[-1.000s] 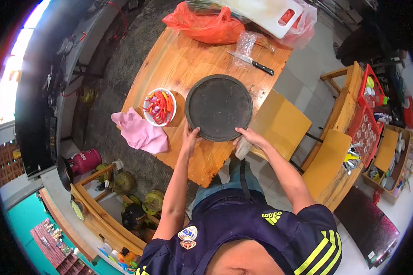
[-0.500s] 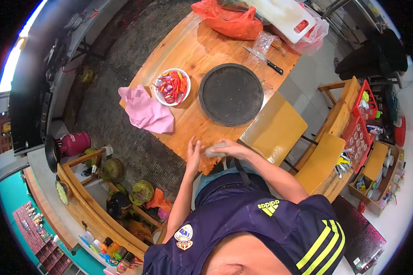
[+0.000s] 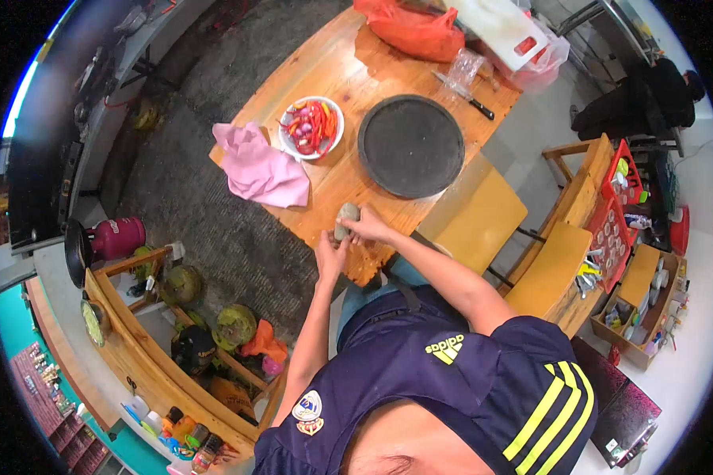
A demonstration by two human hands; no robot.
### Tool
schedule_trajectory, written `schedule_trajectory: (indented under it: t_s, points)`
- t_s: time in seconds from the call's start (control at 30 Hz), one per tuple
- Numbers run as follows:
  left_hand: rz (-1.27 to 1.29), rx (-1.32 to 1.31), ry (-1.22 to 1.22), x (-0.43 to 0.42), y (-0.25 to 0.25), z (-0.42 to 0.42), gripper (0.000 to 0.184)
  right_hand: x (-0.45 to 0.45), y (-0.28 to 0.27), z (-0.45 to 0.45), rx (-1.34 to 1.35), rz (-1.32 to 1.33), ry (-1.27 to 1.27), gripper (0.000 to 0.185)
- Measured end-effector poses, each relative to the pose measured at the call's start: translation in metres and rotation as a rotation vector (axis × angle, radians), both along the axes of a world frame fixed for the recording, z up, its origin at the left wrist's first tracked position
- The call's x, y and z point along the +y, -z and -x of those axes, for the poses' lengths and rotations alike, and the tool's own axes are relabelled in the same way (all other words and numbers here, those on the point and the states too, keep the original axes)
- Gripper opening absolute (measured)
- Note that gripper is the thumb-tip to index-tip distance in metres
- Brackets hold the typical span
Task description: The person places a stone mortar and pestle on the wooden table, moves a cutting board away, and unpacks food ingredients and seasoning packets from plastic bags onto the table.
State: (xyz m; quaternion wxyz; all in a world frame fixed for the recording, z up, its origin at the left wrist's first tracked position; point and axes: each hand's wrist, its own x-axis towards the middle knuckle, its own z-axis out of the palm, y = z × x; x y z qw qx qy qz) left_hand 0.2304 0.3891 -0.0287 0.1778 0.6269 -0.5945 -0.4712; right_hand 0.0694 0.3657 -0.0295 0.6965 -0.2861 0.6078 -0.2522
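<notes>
Near the front edge of the wooden table, a grey stone pestle (image 3: 345,219) is held up between my two hands. My right hand (image 3: 369,227) wraps around its right side. At the lower end, my left hand (image 3: 330,253) has its fingers closed on it. Farther up the table lies a round dark stone mortar (image 3: 410,146), its surface flat and bare. To the mortar's left is a white bowl (image 3: 339,127) holding red and orange chillies (image 3: 323,119) and shallots (image 3: 295,129). A pink cloth (image 3: 263,170) lies crumpled at the left table edge.
A black-handled knife (image 3: 480,108) lies beyond the mortar, beside clear plastic. A red plastic bag (image 3: 412,32) and a white cutting board (image 3: 499,32) occupy the far end. Yellow stools (image 3: 479,222) stand at the right. Another person (image 3: 642,99) bends over in the far right.
Both hands have moved up and forward over the table edge with the pestle, which has turned from lying sideways to more upright. The left fingers have closed on its lower end.
</notes>
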Motion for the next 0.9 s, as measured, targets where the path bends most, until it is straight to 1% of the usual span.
schedule_trajectory:
  t_s: [0.07,0.1,0.13,0.17,0.2,0.23,0.27,0.3,0.33,0.37,0.4,0.43,0.47,0.5,0.57,0.6,0.63,0.7,0.77,0.8,0.87,0.9]
  points:
    - [0.058,-0.113,0.087,-0.007,0.001,0.003,0.035,0.000,0.017,0.003,0.036,0.019,0.008,0.062]
    - [0.060,-0.122,0.095,-0.007,0.014,0.002,0.036,0.002,0.022,0.005,0.055,0.034,0.015,0.063]
    - [0.063,-0.130,0.105,-0.004,0.030,0.001,0.036,0.004,0.015,0.010,0.098,0.031,-0.009,0.066]
    - [0.148,-0.128,0.081,0.003,0.036,0.001,0.037,0.013,0.039,0.012,-0.024,0.085,0.058,0.062]
    - [0.229,-0.127,0.056,0.004,0.040,0.005,0.039,0.021,0.028,0.024,-0.076,0.219,0.027,0.057]
    - [0.201,-0.086,0.010,-0.004,0.035,0.014,0.040,0.035,0.015,0.037,-0.067,0.161,0.032,0.066]
    - [0.158,-0.052,-0.035,-0.006,0.027,0.019,0.040,0.043,-0.019,0.061,0.112,0.073,-0.104,0.057]
    - [0.090,-0.037,-0.080,0.005,0.017,0.018,0.041,0.066,-0.019,0.084,-0.079,0.020,-0.012,0.043]
    - [0.073,-0.116,-0.066,0.011,0.009,0.016,0.043,0.103,0.010,0.108,0.237,0.273,-0.208,0.049]
    - [0.052,-0.197,-0.047,0.003,0.004,0.023,0.044,0.118,-0.037,0.129,0.434,0.255,-0.299,0.056]
    - [0.025,-0.275,-0.026,0.004,0.000,0.027,0.046,0.153,-0.023,0.148,0.649,0.262,-0.431,0.059]
    - [-0.010,-0.285,-0.056,0.005,-0.009,0.031,0.047,0.175,-0.023,0.165,0.862,0.273,-0.658,0.052]
    - [-0.032,-0.287,-0.089,0.000,-0.021,0.040,0.048,0.157,-0.066,0.184,0.566,0.144,-0.581,0.054]
    - [-0.053,-0.292,-0.123,-0.001,-0.028,0.044,0.049,0.144,-0.081,0.194,0.332,0.039,-0.309,0.051]
    - [-0.081,-0.285,-0.138,0.001,-0.029,0.043,0.053,0.112,-0.079,0.210,0.711,0.362,-0.026,0.056]
    - [-0.091,-0.277,-0.151,0.003,-0.028,0.042,0.054,0.077,-0.089,0.225,0.976,0.645,-0.092,0.066]
    - [-0.091,-0.287,-0.175,0.005,-0.025,0.042,0.051,0.048,-0.081,0.239,1.084,0.693,-0.130,0.074]
    - [-0.122,-0.329,-0.214,0.009,-0.028,0.044,0.053,-0.001,-0.057,0.259,1.206,0.814,-0.172,0.081]
    - [-0.183,-0.365,-0.243,0.011,-0.036,0.046,0.054,-0.033,-0.024,0.267,1.186,0.852,-0.264,0.087]
    - [-0.169,-0.377,-0.252,0.015,-0.039,0.045,0.052,-0.040,-0.013,0.264,1.173,0.873,-0.311,0.090]
    - [-0.143,-0.398,-0.270,0.025,-0.045,0.044,0.050,-0.034,-0.019,0.238,1.049,0.800,-0.593,0.091]
    - [-0.082,-0.439,-0.249,0.030,-0.049,0.046,0.046,-0.025,-0.028,0.221,0.987,0.759,-0.730,0.092]
